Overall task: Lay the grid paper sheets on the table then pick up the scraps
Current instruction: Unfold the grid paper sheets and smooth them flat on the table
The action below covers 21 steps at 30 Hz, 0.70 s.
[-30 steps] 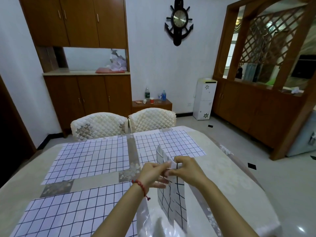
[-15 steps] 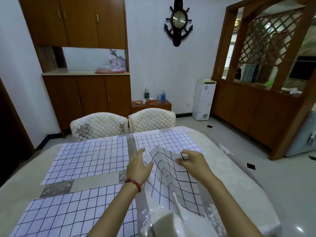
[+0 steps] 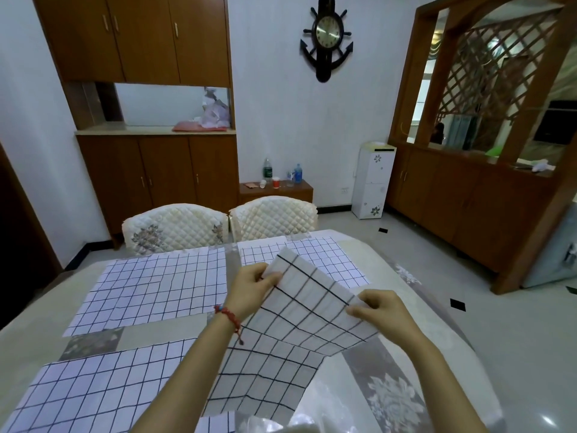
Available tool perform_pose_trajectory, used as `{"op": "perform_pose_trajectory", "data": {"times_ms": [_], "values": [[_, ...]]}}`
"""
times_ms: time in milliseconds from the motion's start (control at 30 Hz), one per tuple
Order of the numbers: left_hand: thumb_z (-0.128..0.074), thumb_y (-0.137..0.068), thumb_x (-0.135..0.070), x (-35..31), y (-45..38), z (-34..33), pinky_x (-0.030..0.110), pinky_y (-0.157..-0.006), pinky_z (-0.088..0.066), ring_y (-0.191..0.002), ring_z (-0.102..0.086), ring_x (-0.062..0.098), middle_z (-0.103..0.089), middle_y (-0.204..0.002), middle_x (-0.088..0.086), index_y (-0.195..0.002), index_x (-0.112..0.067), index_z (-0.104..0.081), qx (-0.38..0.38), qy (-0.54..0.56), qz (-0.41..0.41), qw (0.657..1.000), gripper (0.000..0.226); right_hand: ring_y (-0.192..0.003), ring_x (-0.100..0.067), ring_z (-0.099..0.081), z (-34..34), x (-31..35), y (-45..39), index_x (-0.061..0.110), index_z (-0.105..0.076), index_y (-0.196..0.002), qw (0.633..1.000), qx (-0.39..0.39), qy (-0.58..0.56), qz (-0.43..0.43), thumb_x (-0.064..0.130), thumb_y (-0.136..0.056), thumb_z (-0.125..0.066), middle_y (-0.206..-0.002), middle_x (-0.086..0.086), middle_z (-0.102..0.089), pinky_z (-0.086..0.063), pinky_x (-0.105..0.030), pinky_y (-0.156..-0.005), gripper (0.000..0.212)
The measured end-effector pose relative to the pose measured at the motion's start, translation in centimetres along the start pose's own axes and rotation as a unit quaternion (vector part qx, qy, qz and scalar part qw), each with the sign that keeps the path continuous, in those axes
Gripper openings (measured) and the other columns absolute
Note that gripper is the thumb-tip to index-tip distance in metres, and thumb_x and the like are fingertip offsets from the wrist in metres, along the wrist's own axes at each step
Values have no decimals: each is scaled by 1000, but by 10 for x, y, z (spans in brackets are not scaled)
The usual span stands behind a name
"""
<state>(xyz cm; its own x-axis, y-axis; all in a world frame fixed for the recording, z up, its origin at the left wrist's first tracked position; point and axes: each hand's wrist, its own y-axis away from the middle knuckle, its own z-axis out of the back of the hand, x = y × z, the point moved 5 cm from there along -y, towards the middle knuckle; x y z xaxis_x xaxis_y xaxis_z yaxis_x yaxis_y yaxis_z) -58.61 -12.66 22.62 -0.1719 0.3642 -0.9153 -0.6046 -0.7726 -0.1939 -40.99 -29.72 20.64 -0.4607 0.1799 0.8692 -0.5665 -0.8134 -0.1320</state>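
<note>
Your left hand (image 3: 254, 289) pinches the far left corner of a white paper sheet with a black grid (image 3: 299, 320), and your right hand (image 3: 379, 310) grips its right edge, holding it tilted above the pale patterned table (image 3: 415, 364). Three more grid sheets lie flat there: far left (image 3: 156, 285), far right (image 3: 324, 260), near left (image 3: 93, 385).
</note>
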Motion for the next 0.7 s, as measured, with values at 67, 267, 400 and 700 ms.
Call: {"op": "perform_pose_trajectory", "data": {"times_ms": [67, 267, 400, 700], "values": [[-60, -85, -9, 1, -1, 6, 27, -59, -38, -65, -46, 17, -50, -69, 11, -75, 6, -60, -30, 33, 4, 999, 18, -41, -3, -29, 15, -12, 1, 20, -48, -43, 1000, 0, -29, -5, 8, -77, -70, -45, 11, -35, -25, -15, -46, 42], [-62, -84, -14, 1, 0, 0, 33, -70, -44, -79, -54, 22, -59, -80, 13, -77, -7, -62, -125, 61, 45, 989, 10, -64, -16, -48, 36, -21, -11, -7, -67, -76, 995, 9, -102, -6, 9, -79, -68, -67, -11, -53, -38, -24, -61, 16], [-68, -80, -22, -5, 18, -14, 39, -95, -43, -118, -45, 28, -42, -131, 12, -128, -9, -44, -235, -67, 102, 964, 56, -55, -12, -36, 31, -11, -19, 1, -52, -55, 993, -1, -117, 4, 14, -73, -74, -57, -5, -37, -31, -21, -54, 32], [-60, -81, -48, -23, 49, -100, 34, -68, -57, -78, -68, 22, -69, -78, 4, -81, -11, -67, -55, 111, 185, 975, 37, -48, -6, -33, -3, 9, -22, 21, -39, -53, 995, 81, -32, 38, 25, -64, -79, -51, 7, -35, -30, -22, -53, 42]]}}
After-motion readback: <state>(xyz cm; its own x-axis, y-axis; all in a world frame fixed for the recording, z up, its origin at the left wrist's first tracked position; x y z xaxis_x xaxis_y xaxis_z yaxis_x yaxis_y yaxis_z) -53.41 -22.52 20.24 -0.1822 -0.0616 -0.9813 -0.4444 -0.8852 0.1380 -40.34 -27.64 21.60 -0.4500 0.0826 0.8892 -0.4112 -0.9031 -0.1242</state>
